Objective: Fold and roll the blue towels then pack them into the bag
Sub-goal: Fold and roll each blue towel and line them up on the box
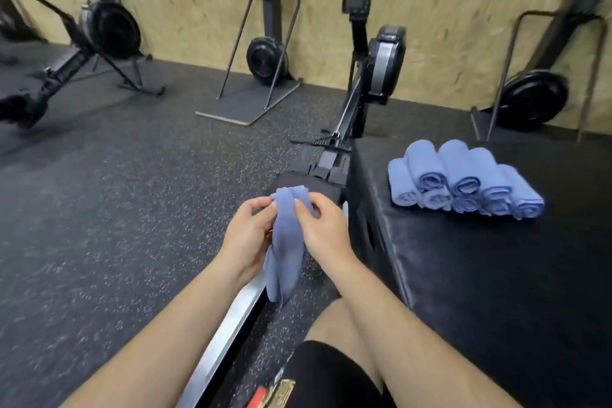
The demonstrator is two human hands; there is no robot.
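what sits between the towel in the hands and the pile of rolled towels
Head view: past the right hand pinching the blue towel comes the near corner of the black padded box, bare up to the rolled towels stacked on it.

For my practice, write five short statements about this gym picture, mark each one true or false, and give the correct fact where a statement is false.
1. The left hand and the right hand both hold one blue towel. True.
2. This blue towel is already rolled tight. False: it hangs loose and bunched between the hands.
3. The rolled towels sit on a black box at the person's right. True.
4. A bag stands beside the rolled towels. False: no bag is in view.
5. The rolled towels lie in one flat layer. False: some lie on top of others.
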